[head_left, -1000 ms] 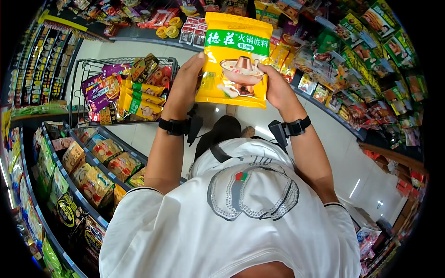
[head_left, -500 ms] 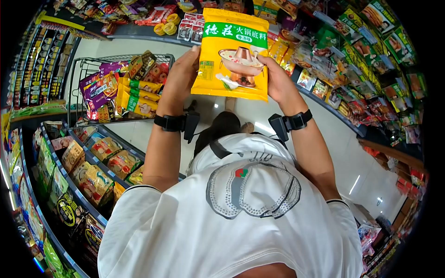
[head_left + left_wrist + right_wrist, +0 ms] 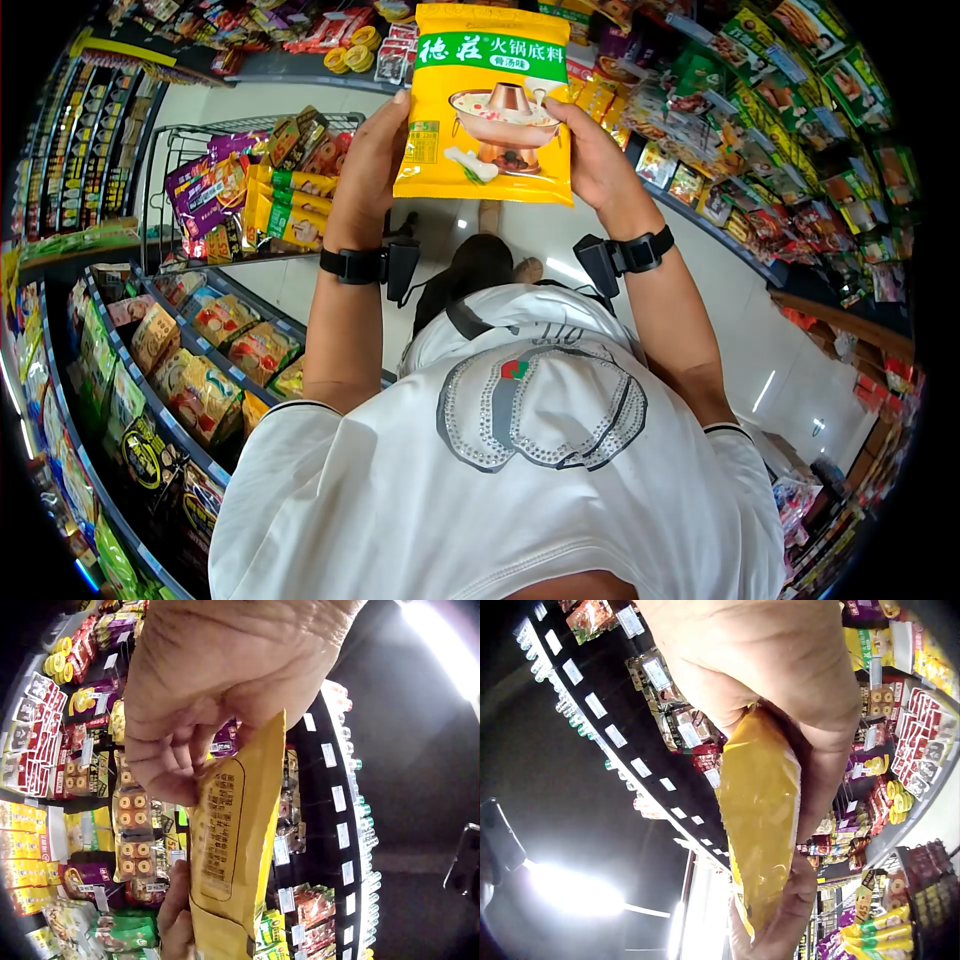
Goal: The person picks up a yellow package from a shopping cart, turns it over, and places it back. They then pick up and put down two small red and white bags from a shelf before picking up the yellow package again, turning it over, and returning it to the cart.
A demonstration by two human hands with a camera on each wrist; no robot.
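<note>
A yellow packet of hot pot base [image 3: 485,125] with a green band and a picture of a copper pot is held up in front of the chest, its printed front facing the head camera. My left hand [image 3: 372,165] grips its left edge, thumb toward the front and fingers behind. On the opposite edge, my right hand [image 3: 600,165] pinches it the same way. The left wrist view shows the packet's back [image 3: 229,847] with printed text, and fingers [image 3: 161,765] curled against it. From the right wrist, the packet's yellow side [image 3: 761,810] appears below the hand.
A wire shopping cart [image 3: 150,215] at the left holds purple and yellow packets [image 3: 290,205]. Shelves of bagged goods [image 3: 205,325] stand at the near left. Hanging packets [image 3: 760,130] line the right side. Pale floor tiles [image 3: 720,320] run between the shelves.
The packet and both hands have shifted a little up and to the left in the head view. Both hands keep their hold on the edges.
</note>
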